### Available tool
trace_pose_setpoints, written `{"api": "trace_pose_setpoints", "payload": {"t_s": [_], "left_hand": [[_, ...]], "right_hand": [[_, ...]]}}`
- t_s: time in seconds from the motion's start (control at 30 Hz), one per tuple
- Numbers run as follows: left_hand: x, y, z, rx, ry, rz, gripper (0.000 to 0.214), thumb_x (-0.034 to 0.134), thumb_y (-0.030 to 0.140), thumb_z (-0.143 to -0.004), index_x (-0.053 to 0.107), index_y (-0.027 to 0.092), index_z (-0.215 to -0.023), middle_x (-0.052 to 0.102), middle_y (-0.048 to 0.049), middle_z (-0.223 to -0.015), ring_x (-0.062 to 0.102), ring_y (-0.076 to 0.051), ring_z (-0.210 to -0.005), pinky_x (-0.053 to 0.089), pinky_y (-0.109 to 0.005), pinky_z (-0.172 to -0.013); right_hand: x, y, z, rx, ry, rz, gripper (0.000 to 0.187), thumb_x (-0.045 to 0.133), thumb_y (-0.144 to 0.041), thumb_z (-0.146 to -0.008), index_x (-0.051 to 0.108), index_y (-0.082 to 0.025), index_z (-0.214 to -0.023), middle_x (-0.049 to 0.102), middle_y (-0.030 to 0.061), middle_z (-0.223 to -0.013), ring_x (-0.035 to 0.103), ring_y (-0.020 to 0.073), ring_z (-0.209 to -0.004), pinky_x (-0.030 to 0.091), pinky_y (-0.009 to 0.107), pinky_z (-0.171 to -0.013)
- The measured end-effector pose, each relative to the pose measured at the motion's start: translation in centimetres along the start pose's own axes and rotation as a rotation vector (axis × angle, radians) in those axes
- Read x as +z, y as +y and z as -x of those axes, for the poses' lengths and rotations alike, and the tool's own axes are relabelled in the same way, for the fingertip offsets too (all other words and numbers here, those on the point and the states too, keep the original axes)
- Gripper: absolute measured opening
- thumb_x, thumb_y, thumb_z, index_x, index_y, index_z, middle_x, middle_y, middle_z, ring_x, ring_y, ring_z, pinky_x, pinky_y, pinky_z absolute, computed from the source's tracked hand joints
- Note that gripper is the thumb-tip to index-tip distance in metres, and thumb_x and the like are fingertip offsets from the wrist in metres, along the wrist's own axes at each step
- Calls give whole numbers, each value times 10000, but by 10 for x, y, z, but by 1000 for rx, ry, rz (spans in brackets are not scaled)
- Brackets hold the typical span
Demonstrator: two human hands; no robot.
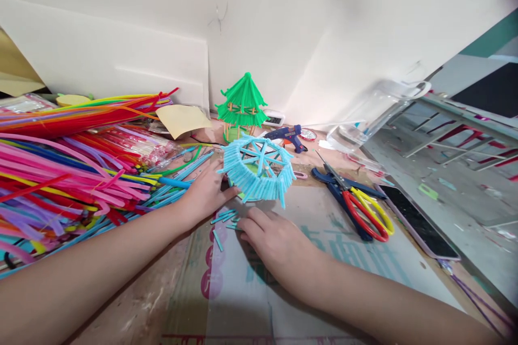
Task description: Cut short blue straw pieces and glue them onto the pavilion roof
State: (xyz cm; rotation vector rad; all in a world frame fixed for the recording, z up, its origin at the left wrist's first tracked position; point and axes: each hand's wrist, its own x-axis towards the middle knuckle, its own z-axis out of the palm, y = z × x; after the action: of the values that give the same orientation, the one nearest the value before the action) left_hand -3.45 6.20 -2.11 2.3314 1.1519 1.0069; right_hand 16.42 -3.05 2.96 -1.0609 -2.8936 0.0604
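A small pavilion model with a light blue pipe-cleaner roof point(261, 164) stands in front of me, its roof ring crossed by spokes and fringed with short strips. My left hand point(206, 191) is closed at its left side, thumb by the green base and the other fingers partly hidden behind the roof. Just in front of the model, my right hand point(275, 240) rests palm down with fingers curled at several short blue pipe-cleaner pieces point(223, 216); the fingertips seem to pinch one. Behind stands a finished-looking green pipe-cleaner pavilion point(243, 102).
Piles of coloured pipe cleaners point(73, 172) cover the left side. A blue glue gun point(287, 135) lies behind the model. Red-handled scissors point(360, 210), pliers with yellow and dark blue handles, and a phone point(418, 221) lie right. A clear plastic jug point(372, 113) stands behind them.
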Motion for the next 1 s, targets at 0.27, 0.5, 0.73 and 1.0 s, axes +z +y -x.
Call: {"api": "trace_pose_setpoints", "payload": {"t_s": [0.27, 0.5, 0.73, 1.0], "left_hand": [[1, -1, 0, -12, 0, 26, 270, 642, 240, -843, 684, 224, -1109, 624, -77, -1313, 519, -296, -1293, 422, -512, -1132], [1, -3, 1, -8, -7, -1, 315, 639, 277, -856, 665, 233, -1167, 606, -80, -1349, 511, -296, -1311, 409, -513, -1143], [2, 0, 2, 36, 44, 67, 486, 637, 306, -863, 574, 251, -1342, 557, -84, -1427, 454, -306, -1382, 371, -522, -1175], [1, -1, 0, 84, 18, 73, 469, 639, 299, -886, 576, 254, -1348, 549, -85, -1444, 465, -303, -1371, 359, -517, -1181]], "right_hand": [[-6, -2, -1, -24, -34, 125, 105, 577, -47, -881, 626, -128, -924, 650, 111, -919, 612, 257, -768, 481, 369, -655], [-11, -9, 5, -114, 21, 93, 105, 500, -81, -942, 587, -139, -955, 652, 95, -886, 570, 213, -709, 440, 343, -630], [-66, -13, 34, -249, 259, -422, 115, 543, -176, -984, 594, -198, -1085, 714, 19, -863, 636, 135, -740, 493, 241, -661], [-97, 23, 32, 179, 557, -883, 113, 607, -170, -961, 650, -258, -1018, 767, -25, -814, 700, 107, -645, 574, 212, -615]]}}
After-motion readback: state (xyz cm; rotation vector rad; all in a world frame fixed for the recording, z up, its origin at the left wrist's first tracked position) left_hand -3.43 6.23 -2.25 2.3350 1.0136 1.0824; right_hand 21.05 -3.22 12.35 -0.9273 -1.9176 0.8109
